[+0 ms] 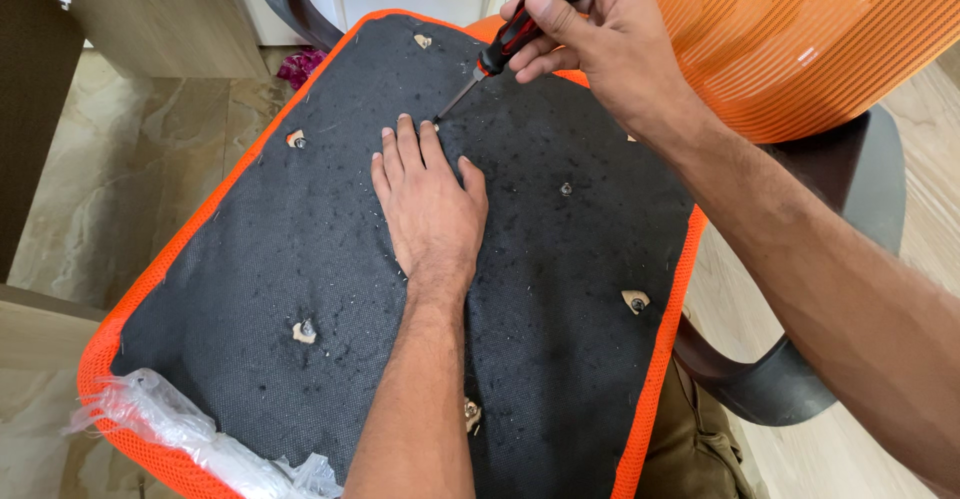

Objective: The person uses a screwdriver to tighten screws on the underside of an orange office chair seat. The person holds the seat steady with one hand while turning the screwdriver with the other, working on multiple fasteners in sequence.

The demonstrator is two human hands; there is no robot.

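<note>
My left hand (428, 199) lies flat and open, palm down, on the black fabric underside (300, 239) of an upturned chair seat, fingers pointing toward twelve o'clock. My right hand (590, 34), at one o'clock from the left, is clenched around the red-and-black handle of a screwdriver (500, 54); the shaft slants down toward seven o'clock, and its tip meets the fabric just beside my left fingertips (405, 124). Orange mesh trim (180, 249) borders the seat. Small torn holes in the fabric expose screw points: one at ten o'clock from my left hand (296, 139), one at three o'clock (566, 189), one at four o'clock near the right edge (635, 302), one at seven o'clock (304, 332), and one by my forearm at six o'clock (471, 414). The orange mesh backrest (790, 39) fills the upper right corner. Crumpled clear plastic wrap (190, 439) clings to the seat's lower left corner. A black armrest (780, 379) curves below the right edge.
</note>
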